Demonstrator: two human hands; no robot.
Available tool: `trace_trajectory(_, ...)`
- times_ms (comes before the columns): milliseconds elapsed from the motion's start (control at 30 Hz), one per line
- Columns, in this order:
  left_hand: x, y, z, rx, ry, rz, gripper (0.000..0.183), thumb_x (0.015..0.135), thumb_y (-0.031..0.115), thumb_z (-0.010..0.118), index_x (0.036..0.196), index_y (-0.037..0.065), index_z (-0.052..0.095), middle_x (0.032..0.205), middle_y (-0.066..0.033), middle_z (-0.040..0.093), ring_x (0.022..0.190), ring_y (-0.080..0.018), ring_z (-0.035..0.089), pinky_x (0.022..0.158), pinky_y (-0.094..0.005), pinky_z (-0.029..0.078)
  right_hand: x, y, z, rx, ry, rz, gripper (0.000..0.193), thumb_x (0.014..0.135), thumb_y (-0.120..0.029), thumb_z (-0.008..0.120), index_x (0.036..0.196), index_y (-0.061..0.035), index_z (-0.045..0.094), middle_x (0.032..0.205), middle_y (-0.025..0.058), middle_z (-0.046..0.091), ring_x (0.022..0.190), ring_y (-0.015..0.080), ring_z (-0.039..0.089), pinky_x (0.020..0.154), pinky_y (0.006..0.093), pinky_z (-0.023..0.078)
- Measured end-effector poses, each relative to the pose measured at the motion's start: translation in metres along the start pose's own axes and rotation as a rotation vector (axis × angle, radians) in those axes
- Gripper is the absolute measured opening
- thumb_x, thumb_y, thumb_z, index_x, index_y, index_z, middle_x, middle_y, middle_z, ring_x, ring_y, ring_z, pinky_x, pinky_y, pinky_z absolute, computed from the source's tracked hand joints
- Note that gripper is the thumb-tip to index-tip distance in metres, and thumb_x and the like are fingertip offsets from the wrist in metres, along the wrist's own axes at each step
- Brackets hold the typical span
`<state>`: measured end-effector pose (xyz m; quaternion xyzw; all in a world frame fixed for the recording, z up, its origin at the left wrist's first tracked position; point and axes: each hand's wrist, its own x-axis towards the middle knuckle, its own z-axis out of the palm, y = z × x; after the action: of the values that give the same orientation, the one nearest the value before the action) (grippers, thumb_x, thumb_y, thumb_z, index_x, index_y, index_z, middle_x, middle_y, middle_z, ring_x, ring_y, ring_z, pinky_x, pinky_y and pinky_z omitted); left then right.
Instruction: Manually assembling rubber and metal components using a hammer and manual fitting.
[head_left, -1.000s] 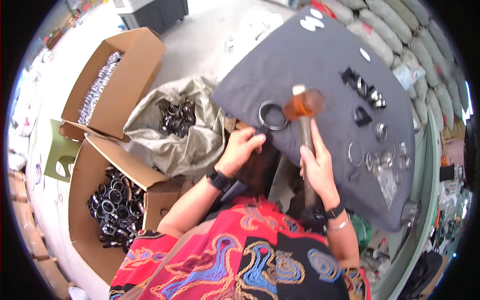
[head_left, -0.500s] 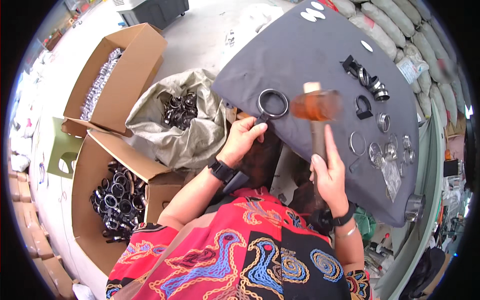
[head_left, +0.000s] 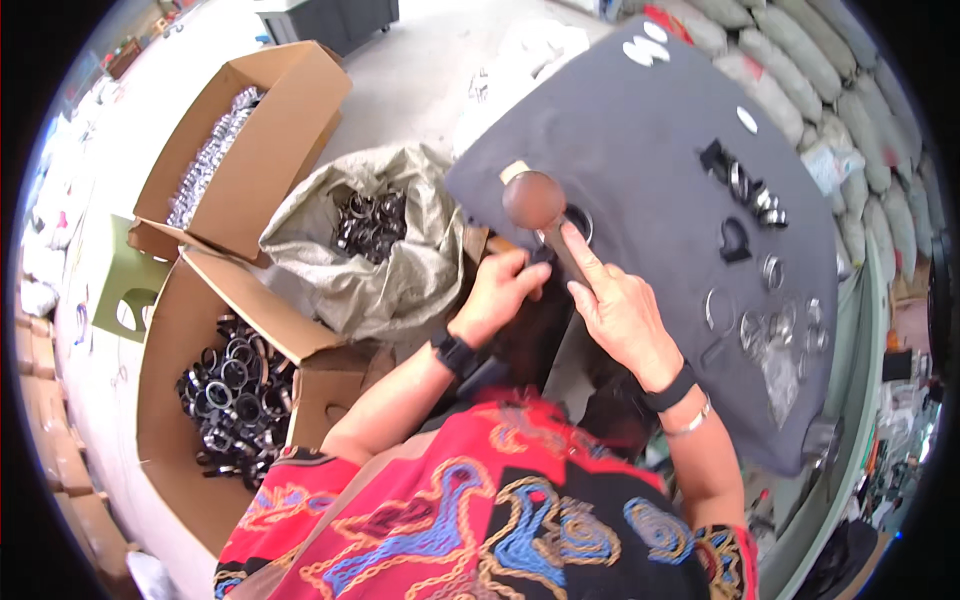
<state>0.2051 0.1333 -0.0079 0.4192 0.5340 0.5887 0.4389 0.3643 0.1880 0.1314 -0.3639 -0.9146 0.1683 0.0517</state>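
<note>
My right hand (head_left: 625,315) is closed around the handle of a mallet (head_left: 534,200), its index finger stretched along the handle. The rounded brown head is above the near left part of the grey-covered table (head_left: 620,130). Partly behind the mallet is a black ring clamp (head_left: 583,228) with a bright inner rim; whether the head touches it I cannot tell. My left hand (head_left: 497,297) pinches the clamp's dark tab at the table edge. Several loose rings and clamps (head_left: 742,185) are scattered on the right side of the table.
Left of the table sits a pale woven sack (head_left: 300,265) of dark clamps. A cardboard box (head_left: 165,420) holds black rings; another box (head_left: 270,135) holds shiny metal parts. White oval pieces (head_left: 645,50) rest at the far table edge. Stacked full sacks (head_left: 780,95) stand beyond it.
The mallet has swung left and down over the ring clamp, with my right hand moving left. The left hand keeps its pinch on the tab. The whole view has shifted slightly.
</note>
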Motion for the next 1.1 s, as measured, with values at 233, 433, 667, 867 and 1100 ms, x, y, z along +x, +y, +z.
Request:
trace_trajectory(233,-0.003,0.002,0.002,-0.16,0.008,-0.102,0.022,0.09,0.018,0.067,0.074,0.003,0.062,0.065,0.0013,0.06,0.062,-0.0051,0.054,0.058,-0.0228,0.044,0.02,-0.003,-0.025,0.445,0.644,-0.336,0.062,0.091,-0.006,0.057,0.148,-0.0112,0.034,0.093,0.0155,0.065,0.063,0.0208,0.058,0.061,0.0293,0.049)
trace_trajectory(433,0.003,0.006,0.004,-0.137,0.015,-0.18,0.017,0.091,0.013,0.064,0.076,0.004,0.064,0.071,0.0,0.064,0.069,-0.0061,0.055,0.067,-0.0234,0.044,0.008,0.028,-0.006,0.893,0.179,0.43,0.062,0.096,-0.015,0.051,0.152,-0.0165,0.026,0.071,0.002,0.054,0.051,0.008,0.05,0.044,0.0242,0.046)
trace_trajectory(667,-0.02,0.009,-0.101,0.826,0.44,0.457,0.016,0.074,-0.008,0.052,0.079,0.005,0.06,0.075,-0.0047,0.061,0.074,-0.0184,0.057,0.066,-0.0328,0.047,-0.059,0.064,-0.026,1.143,0.705,0.14,0.061,0.098,-0.017,0.049,0.153,-0.0165,0.023,0.07,0.0029,0.054,0.05,0.0094,0.052,0.043,0.024,0.047)
trace_trajectory(867,-0.135,0.004,-0.372,-1.001,0.673,0.428,0.044,0.1,0.042,0.044,0.101,-0.001,0.057,0.097,-0.0129,0.063,0.094,-0.0248,0.06,0.091,-0.0407,0.05,-0.138,0.132,-0.028,1.121,1.166,0.313,0.051,0.1,-0.019,0.046,0.148,-0.0144,0.029,0.071,0.0033,0.052,0.05,0.0103,0.051,0.043,0.0245,0.046)
trace_trajectory(1100,-0.035,0.063,-0.204,-0.379,0.692,0.288,0.048,0.1,0.022,0.042,0.141,-0.001,0.035,0.137,-0.0161,0.048,0.125,-0.0285,0.047,0.101,-0.0451,0.046,-0.16,0.18,0.016,1.251,1.212,0.416,0.053,0.1,-0.02,0.048,0.148,-0.014,0.027,0.072,0.004,0.053,0.052,0.0113,0.051,0.044,0.0254,0.047)
